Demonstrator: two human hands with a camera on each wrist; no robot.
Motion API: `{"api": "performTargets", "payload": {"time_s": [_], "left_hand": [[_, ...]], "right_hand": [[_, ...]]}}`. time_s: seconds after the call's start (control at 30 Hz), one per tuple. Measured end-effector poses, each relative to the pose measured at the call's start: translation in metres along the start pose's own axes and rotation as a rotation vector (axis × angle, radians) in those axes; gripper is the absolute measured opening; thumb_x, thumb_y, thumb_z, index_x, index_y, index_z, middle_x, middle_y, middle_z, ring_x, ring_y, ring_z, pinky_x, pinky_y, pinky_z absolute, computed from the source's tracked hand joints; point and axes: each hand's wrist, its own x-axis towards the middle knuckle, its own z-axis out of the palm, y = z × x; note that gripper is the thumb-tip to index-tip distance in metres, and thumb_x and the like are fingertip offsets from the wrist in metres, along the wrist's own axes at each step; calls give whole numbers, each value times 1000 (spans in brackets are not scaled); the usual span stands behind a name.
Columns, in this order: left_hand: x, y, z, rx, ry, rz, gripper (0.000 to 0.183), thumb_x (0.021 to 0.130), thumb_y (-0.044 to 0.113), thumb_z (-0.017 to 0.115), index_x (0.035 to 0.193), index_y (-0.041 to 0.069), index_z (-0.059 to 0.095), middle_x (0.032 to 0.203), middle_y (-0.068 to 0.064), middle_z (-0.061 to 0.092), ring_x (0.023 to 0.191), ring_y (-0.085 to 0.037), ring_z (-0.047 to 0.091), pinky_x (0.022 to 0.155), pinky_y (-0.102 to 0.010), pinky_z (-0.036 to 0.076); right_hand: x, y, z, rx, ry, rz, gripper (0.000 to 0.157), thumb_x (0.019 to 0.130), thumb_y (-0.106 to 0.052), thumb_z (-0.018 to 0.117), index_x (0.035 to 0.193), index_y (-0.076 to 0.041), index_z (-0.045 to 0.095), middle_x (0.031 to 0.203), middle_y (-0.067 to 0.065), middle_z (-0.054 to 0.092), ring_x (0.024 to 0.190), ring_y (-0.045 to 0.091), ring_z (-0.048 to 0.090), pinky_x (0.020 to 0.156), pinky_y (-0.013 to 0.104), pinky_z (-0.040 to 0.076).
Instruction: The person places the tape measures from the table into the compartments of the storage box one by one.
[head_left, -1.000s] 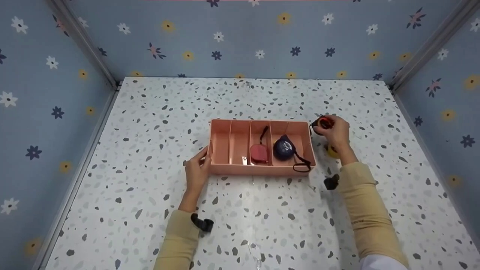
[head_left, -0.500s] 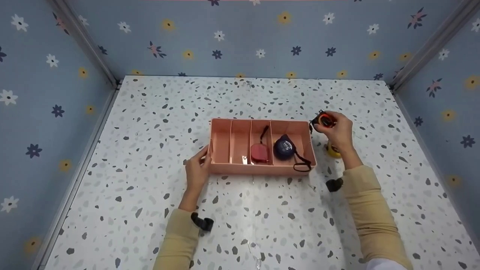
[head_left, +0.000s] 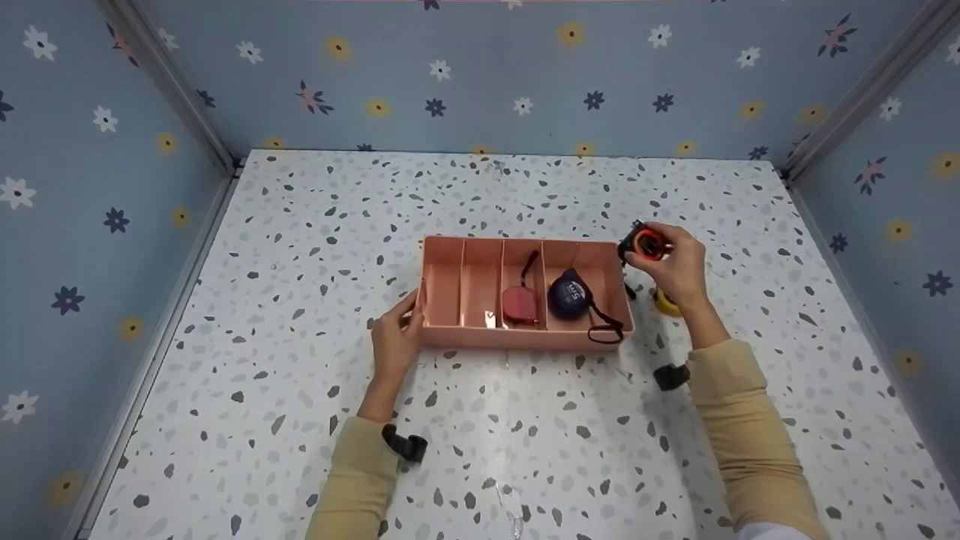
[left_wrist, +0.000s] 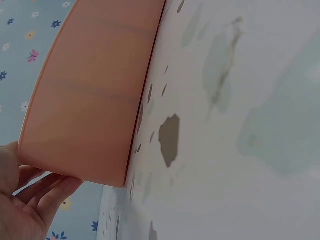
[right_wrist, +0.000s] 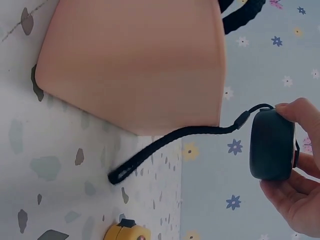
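In the head view a salmon-pink divided box (head_left: 525, 339) stands on the table. My left hand (head_left: 395, 341) touches its left end with fairly straight fingers, also seen close up in the left wrist view. Just beyond the box's right end, my right hand (head_left: 679, 266) pinches a black tape measure with an orange ring (head_left: 646, 244) between thumb and fingers. Its black wrist strap (right_wrist: 185, 132) hangs beside the box's end wall. Inside the box, a pink tape measure (head_left: 520, 305) lies in the third compartment from the left, and a dark blue tape measure (head_left: 570, 295) in the rightmost one.
A yellow tape measure (head_left: 665, 303) lies on the table right of the box, partly hidden by my right hand. The dark blue tape measure's strap loops over the box's front rim. Flower-patterned walls (head_left: 480, 75) enclose the speckled table (head_left: 337, 202) at the back and sides.
My right hand has shifted slightly up and right with the black tape measure, turning its orange ring more into view. More of the strap shows below it. The left hand has stayed put.
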Motion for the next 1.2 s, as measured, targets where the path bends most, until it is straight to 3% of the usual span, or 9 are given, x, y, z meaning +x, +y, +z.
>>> {"api": "performTargets", "payload": {"time_s": [0.2,0.53,0.83,1.2], "left_hand": [[0,0,0,3,1,2,32,87,8,52,118,2,56,111,-11,60,92,-18,60,77,-29,49],[-1,1,0,-6,-3,0,32,88,8,50,119,1,55,113,-11,59,96,-19,59,78,-32,49],[-1,2,0,-5,-8,-5,32,89,9,50,119,2,55,113,-11,59,95,-18,59,78,-30,49],[0,2,0,7,-2,-11,32,87,7,51,119,1,56,113,-11,59,94,-20,59,78,-30,49]], "right_hand": [[-4,-6,1,25,6,-44,51,70,-13,74,115,2,56,106,18,56,89,25,54,74,37,47],[-10,-17,6,74,-14,-44,51,69,-11,75,115,1,57,105,17,56,90,25,52,74,37,46],[-13,-28,15,76,5,-126,50,67,-10,76,112,2,59,104,18,59,88,25,55,72,38,48],[-18,-44,29,154,-60,-93,50,67,-10,76,113,1,58,107,16,58,92,24,54,75,36,47]]}}
